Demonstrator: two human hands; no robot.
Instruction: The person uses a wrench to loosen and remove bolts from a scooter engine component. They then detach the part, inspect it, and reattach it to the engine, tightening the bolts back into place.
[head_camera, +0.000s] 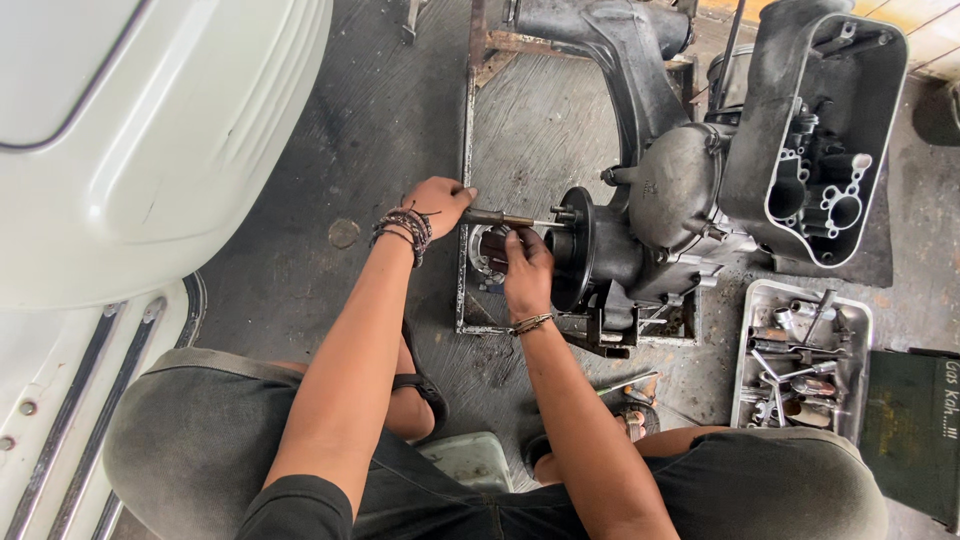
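1. Nearest us, our knees frame a small white tub on the floor.
2. To the right, a metal tray holds loose tools.
3. Our right hand pinches a part at the engine's hub.
4. Our left hand grips a socket wrench pointing right into that hub.
5. Far left stands a white scooter body.
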